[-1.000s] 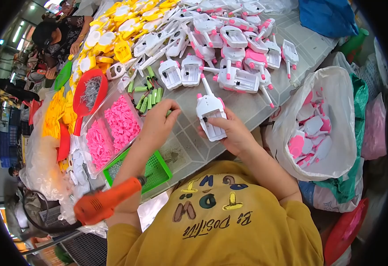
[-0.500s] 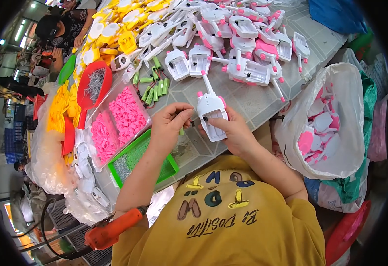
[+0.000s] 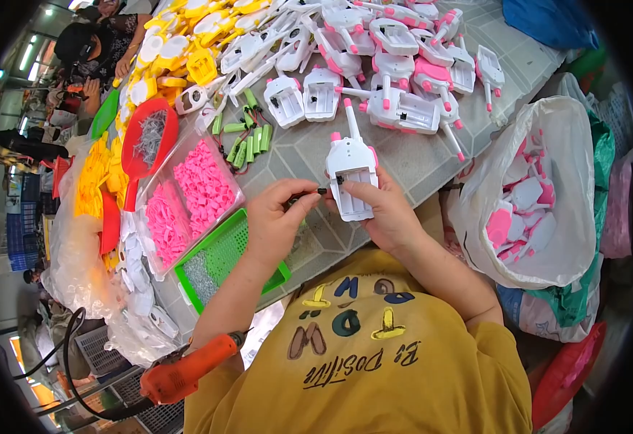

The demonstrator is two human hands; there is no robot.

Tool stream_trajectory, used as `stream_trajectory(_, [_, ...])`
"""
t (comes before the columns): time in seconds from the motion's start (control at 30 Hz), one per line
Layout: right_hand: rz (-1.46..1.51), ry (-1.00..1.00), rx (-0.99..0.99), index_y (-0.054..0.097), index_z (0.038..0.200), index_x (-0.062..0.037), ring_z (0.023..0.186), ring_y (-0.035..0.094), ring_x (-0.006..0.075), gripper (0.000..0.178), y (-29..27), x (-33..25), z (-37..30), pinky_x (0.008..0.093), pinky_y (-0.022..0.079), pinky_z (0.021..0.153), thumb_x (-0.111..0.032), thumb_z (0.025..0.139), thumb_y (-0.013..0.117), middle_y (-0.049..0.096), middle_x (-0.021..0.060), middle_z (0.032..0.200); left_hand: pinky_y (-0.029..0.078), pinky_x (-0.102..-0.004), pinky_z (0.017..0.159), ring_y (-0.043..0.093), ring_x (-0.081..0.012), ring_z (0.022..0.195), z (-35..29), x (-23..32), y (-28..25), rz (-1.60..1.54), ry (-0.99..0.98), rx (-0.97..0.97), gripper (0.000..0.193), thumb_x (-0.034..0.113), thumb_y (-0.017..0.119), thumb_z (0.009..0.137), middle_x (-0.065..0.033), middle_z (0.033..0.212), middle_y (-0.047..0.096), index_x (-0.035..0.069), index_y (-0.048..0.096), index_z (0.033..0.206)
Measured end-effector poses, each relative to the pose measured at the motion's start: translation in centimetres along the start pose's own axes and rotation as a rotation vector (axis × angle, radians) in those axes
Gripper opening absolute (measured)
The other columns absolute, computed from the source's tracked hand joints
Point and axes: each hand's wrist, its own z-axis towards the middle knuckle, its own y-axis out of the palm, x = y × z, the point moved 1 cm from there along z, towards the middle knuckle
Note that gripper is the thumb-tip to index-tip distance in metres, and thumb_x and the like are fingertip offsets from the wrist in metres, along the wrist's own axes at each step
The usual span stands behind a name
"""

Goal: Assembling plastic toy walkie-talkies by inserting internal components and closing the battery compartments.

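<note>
My right hand [image 3: 389, 205] grips a white toy housing [image 3: 352, 160] with pink tips, its thumb lying over the open battery recess. Beside that recess, my left hand [image 3: 279, 217] pinches a black plug [image 3: 321, 191] on a dark wire, the plug's tip pointing at the housing's left side. Whether the plug touches the housing I cannot tell. The left palm is turned away, so anything else in it is hidden. Beyond my hands lie several green battery packs [image 3: 258, 138] with wires, and a pile of similar white and pink housings [image 3: 410, 112].
To the left stand a clear box [image 3: 204, 184] of small pink pieces, a green tray [image 3: 230, 253] and a red scoop [image 3: 151, 134] of screws. An orange power screwdriver [image 3: 190, 369] hangs by my left arm. At right is a white bag [image 3: 468, 217] of housings. Another person [image 3: 110, 47] sits far left.
My left hand has brought the black plug into sight, closer to the housing. The housing has shifted slightly right and now stands more upright in my right hand.
</note>
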Motion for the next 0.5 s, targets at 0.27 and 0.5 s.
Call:
stream_trajectory(0.27, [-0.029,-0.004,-0.007,0.050,0.136,-0.0037,0.107,0.070,0.0281,0.044,-0.11,-0.07,0.04,0.0415,0.059,0.091,-0.002,0.094,0.061,0.066,0.0143,0.120,0.051,-0.0257,0.070,0.064,-0.0110,0.076,-0.31,0.21,0.27,-0.001,-0.043,0.041,0.017,0.012,0.071,0.095,-0.0046,0.090,0.069,-0.002,0.070,0.105])
stream_trajectory(0.5, [-0.207,-0.118,0.068,0.050,0.137,-0.0037,0.104,0.069,0.0227,0.048,-0.28,0.70,0.06,0.0367,0.057,0.088,-0.002,0.091,0.064,0.067,0.0114,0.117,0.051,-0.0242,0.070,0.064,-0.0099,0.076,-0.38,0.70,0.54,-0.115,-0.150,0.001,0.018,0.011,0.071,0.095,-0.0034,0.090,0.069,-0.003,0.069,0.107])
